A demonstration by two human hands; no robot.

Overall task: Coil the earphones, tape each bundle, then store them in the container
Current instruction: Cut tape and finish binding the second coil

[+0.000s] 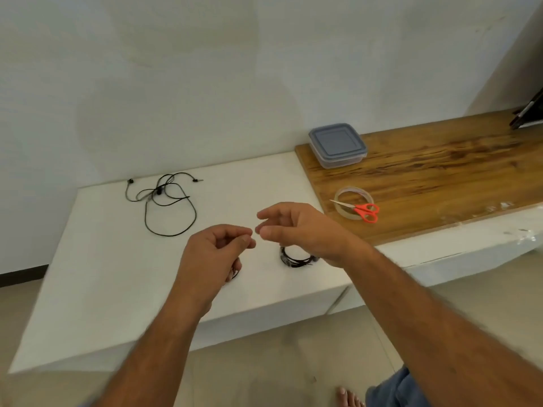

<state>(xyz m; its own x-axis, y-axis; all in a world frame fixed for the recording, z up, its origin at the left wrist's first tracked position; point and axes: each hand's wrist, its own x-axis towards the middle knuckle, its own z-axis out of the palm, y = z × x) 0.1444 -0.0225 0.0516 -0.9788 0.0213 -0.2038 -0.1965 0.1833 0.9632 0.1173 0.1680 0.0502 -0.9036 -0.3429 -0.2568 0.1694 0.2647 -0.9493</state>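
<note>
My left hand (217, 254) hovers over the white table (97, 277) with fingers curled; a bit of a coiled black earphone bundle (235, 273) shows under its palm, apparently held there. My right hand (293, 227) is just to its right, fingers loosely spread, thumb tip almost touching my left fingertips, with nothing visibly held. A second coiled black bundle (295, 259) lies on the table under my right wrist. One uncoiled black earphone (167, 201) sprawls at the table's back. The lidded clear container (338, 145) stands on the wooden board (440, 177).
A roll of clear tape (354, 207) lies on the wooden board's front left corner with red-handled scissors (363, 211) resting across it. A dark object (529, 113) leans at the far right. The wall runs close behind the table. My bare foot (349, 398) shows below.
</note>
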